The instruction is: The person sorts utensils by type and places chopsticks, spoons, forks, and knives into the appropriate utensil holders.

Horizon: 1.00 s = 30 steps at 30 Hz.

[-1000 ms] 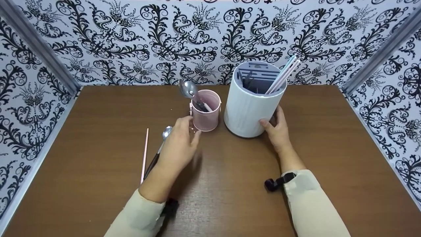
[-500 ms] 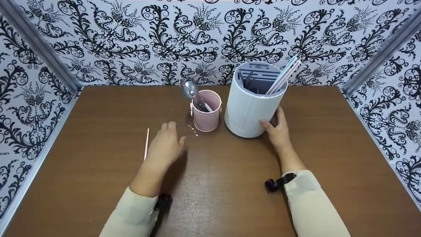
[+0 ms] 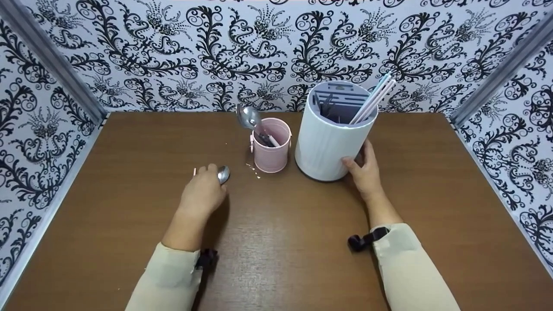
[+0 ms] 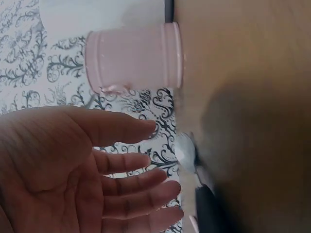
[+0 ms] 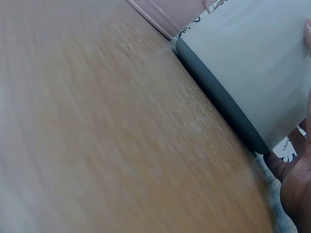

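My left hand hovers over a dark-handled spoon lying on the table. In the left wrist view its fingers are loosely extended, apart from the spoon's bowl and black handle. My right hand holds the lower right side of a tall white utensil holder, thumb in front and fingers behind. Grey slots and dark utensils show in its top, with pink and blue chopsticks leaning out. Left of the holder stands a pink cup with spoons in it.
A pink stick lies mostly hidden behind my left hand. Small pale crumbs are scattered on the brown table by the pink cup. Patterned panels enclose the table at the back and sides.
My left hand has moved left and nearer to me, away from the pink cup to above the spoon, covering most of the pink stick. The right hand and the holder stay in place.
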{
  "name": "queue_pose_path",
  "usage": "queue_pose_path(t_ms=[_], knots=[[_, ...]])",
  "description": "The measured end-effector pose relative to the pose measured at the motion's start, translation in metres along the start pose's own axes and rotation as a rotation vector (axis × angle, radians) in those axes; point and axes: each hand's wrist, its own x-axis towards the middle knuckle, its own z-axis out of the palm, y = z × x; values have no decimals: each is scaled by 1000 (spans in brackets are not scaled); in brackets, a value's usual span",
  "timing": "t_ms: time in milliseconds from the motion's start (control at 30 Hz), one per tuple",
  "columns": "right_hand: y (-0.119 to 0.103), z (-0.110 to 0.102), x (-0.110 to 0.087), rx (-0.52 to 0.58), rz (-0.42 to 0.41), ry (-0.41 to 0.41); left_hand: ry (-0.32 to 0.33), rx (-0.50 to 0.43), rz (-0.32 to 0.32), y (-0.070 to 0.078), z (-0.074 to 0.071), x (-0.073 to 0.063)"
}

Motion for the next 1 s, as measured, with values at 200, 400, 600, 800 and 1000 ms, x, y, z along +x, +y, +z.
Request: queue_pose_path(t_ms=[200, 400, 600, 800, 1000], knots=[[-1, 1, 0, 4, -3, 0, -84, 18, -39, -9, 0, 4], [-1, 0, 0, -5, 13, 3, -125, 48, -57, -13, 1, 5], [-1, 0, -1, -37, 21, -5, -147, 70, -56, -16, 2, 6], [-4, 0, -3, -24, 10, -12, -157, 85, -47, -18, 4, 7], [-11, 2, -6, 43, -64, 60, -153, 95, -37, -18, 5, 8]])
